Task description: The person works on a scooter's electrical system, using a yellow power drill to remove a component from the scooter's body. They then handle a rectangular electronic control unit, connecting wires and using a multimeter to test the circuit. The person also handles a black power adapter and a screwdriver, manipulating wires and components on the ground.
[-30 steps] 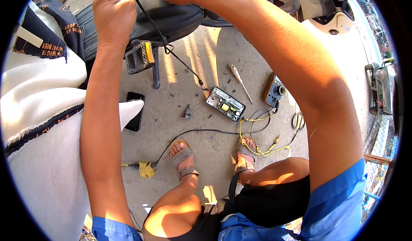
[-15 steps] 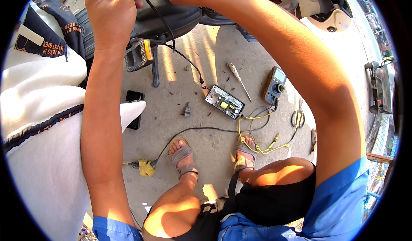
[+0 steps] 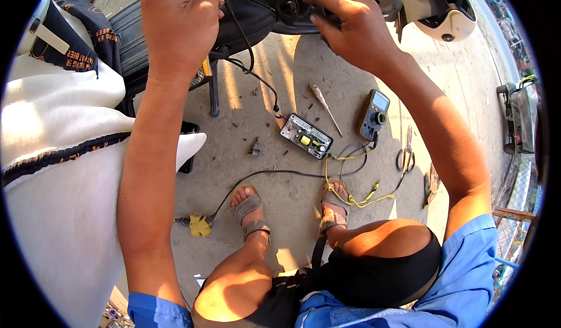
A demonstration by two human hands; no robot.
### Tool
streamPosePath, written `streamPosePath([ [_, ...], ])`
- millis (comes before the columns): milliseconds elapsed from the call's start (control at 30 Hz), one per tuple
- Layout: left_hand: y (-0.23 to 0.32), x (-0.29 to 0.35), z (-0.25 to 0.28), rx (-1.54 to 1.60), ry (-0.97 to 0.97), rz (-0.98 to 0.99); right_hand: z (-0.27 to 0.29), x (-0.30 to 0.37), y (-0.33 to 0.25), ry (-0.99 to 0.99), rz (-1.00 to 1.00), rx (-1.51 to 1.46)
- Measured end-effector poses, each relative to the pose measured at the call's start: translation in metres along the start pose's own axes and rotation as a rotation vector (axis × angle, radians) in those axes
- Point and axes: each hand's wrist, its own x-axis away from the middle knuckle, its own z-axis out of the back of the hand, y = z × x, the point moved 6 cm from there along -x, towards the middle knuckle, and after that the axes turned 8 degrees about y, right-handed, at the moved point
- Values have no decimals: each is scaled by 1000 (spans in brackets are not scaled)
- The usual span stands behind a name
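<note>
My left hand [image 3: 181,27] is closed in a pinch at the top left. A black cable [image 3: 238,27] runs up to its fingertips; the cable's end is hidden. My right hand [image 3: 353,27] is at the top centre with thumb and forefinger apart, close to a round recess [image 3: 287,3] in the dark body of a bike-like vehicle [image 3: 251,21]. From the left hand the cable loops down to an opened charger-like box with a bare circuit board [image 3: 306,136] on the concrete. Yellow and dark wires [image 3: 350,196] trail from the box's other end.
A screwdriver [image 3: 325,109], a multimeter [image 3: 374,114], scissors [image 3: 405,155] and pliers [image 3: 431,186] lie on the ground. A yellow plug connector [image 3: 200,225] is by my left foot. White cloth [image 3: 70,211] hangs at left, partly over a phone [image 3: 188,147]. A helmet [image 3: 450,27] is at upper right.
My left hand has shifted right and the cable has moved with it. My right hand has moved right and down, its fingers now in view and spread near the round recess.
</note>
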Motion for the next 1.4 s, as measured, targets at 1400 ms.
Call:
streamPosePath([
  [1400, 47, 102, 32, 128, -101, 257, -33, 373, -202, -1343, -718, -863],
])
